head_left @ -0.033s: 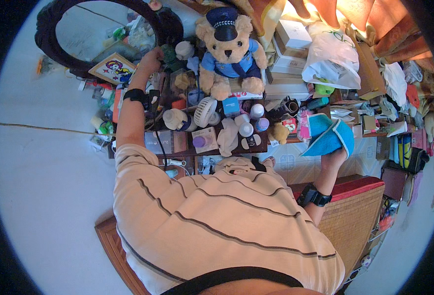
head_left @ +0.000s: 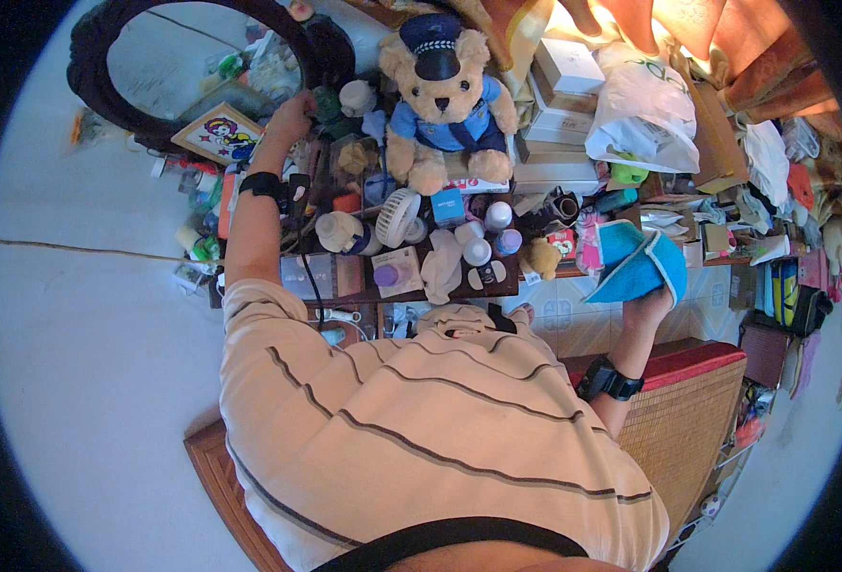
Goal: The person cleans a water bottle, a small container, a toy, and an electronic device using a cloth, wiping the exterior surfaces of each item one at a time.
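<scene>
Right hand [head_left: 652, 301] holding 1 blue cloth [head_left: 623, 259] at the crowded table's [head_left: 510, 286] front edge.
The fuzzy, folded cloth with pale borders hides that hand's fingers, so I cannot tell how they close; patterned tiles [head_left: 562, 310] show between the table and a red-edged woven panel [head_left: 683, 419]. The left hand [head_left: 291, 118] is hemmed in beside 1 oval, dark-framed mirror [head_left: 197, 62], its fingers too small to tell if apart. Nearby: 1 large plush bear [head_left: 448, 138], 1 ribbed white fan [head_left: 399, 217].
</scene>
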